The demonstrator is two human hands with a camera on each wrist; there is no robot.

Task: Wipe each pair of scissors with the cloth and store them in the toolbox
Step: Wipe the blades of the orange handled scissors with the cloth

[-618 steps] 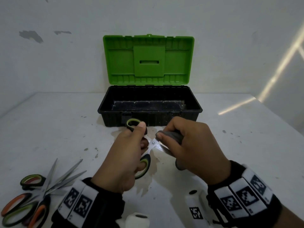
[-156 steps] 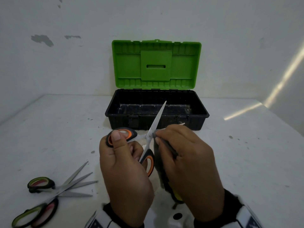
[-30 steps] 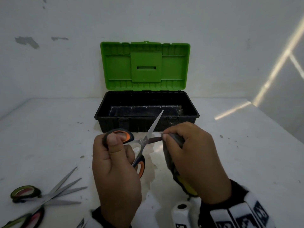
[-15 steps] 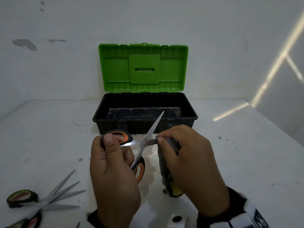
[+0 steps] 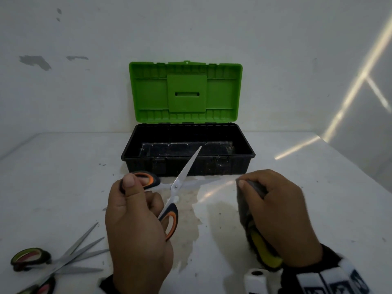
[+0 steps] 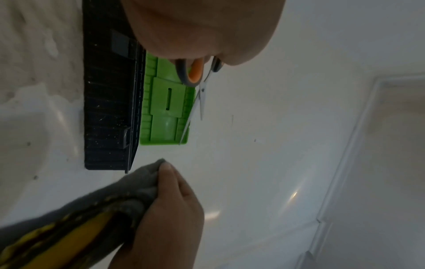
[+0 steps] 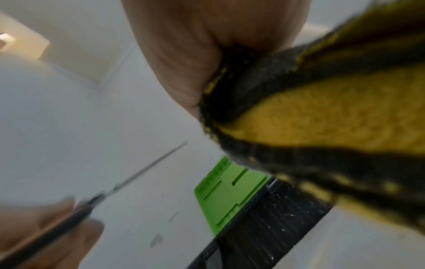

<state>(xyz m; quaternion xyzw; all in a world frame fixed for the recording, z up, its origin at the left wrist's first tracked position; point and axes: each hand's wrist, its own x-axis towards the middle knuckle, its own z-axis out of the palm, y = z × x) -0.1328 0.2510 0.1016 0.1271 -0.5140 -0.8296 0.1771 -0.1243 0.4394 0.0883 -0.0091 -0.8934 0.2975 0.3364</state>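
Orange scissors in your left hand, cloth in your right, apart.

Your left hand [image 5: 135, 225] gripped the orange-handled scissors [image 5: 169, 194] by the handles, blades spread and pointing away from you. Your right hand [image 5: 282, 219] clutched the grey-and-yellow cloth [image 5: 251, 205], clear of the blades. Beside your left wrist lay more scissors [image 5: 53, 262]. Beyond both hands stood the toolbox [image 5: 250, 154], lid up.

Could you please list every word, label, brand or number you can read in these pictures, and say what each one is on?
None can be read.
Wristband on the right wrist: black-and-white square code patterns, no letters or numbers.
Orange-handled scissors, toolbox, cloth: no print visible.
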